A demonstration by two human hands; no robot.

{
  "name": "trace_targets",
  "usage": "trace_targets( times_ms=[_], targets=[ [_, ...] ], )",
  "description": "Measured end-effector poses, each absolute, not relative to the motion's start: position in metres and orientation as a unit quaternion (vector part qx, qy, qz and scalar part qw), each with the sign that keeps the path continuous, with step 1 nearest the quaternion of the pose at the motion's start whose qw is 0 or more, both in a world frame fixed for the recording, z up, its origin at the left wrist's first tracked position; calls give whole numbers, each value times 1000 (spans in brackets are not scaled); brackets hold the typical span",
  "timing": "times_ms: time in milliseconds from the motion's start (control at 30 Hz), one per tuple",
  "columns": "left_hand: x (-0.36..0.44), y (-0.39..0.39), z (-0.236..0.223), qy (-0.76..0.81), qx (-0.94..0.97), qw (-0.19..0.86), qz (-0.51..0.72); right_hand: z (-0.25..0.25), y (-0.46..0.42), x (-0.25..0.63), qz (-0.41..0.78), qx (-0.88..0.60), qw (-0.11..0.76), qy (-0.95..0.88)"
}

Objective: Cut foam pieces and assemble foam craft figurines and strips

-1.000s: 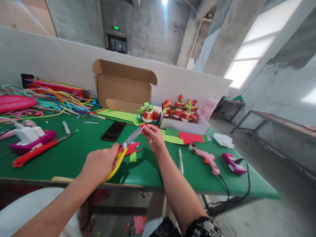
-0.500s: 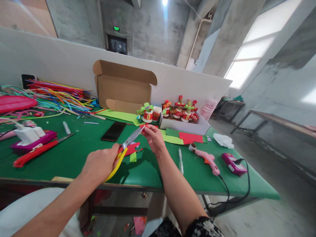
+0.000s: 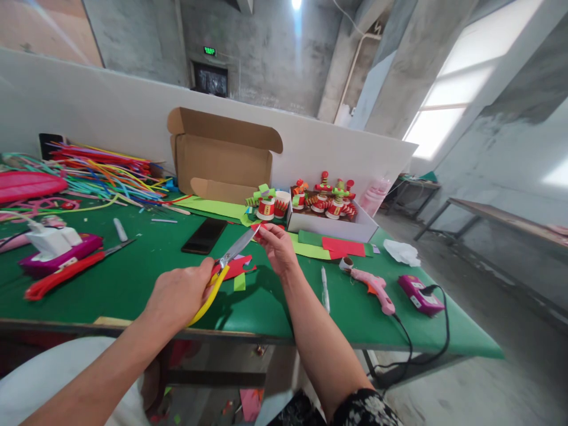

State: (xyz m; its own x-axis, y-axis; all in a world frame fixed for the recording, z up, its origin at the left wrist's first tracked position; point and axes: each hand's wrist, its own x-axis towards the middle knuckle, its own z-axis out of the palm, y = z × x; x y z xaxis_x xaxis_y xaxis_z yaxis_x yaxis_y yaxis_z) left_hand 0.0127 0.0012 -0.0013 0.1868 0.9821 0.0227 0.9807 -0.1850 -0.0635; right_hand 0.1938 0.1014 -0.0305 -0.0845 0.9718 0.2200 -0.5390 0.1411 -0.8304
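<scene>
In the head view, my left hand (image 3: 184, 293) is curled around the yellow-handled scissors (image 3: 225, 258), their long axis slanting forward and rightward to the small red paper (image 3: 256, 229), which my right hand (image 3: 278, 248) (the nearer one) pinches over the green desk (image 3: 270, 316).

The glue gun (image 3: 376, 288) lies on the table (image 3: 119, 290), right of the scissors (image 3: 225, 259).
</scene>
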Motion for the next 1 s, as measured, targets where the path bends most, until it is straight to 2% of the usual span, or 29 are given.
trace_targets(
  times_ms=[367,1000],
  targets=[
    [14,0,2,-642,-765,30,34,-28,100,195,604,-252,631,-416],
    [13,1,-4,-642,-766,15,2,-29,100,194,586,-270,627,-436]
  ],
)
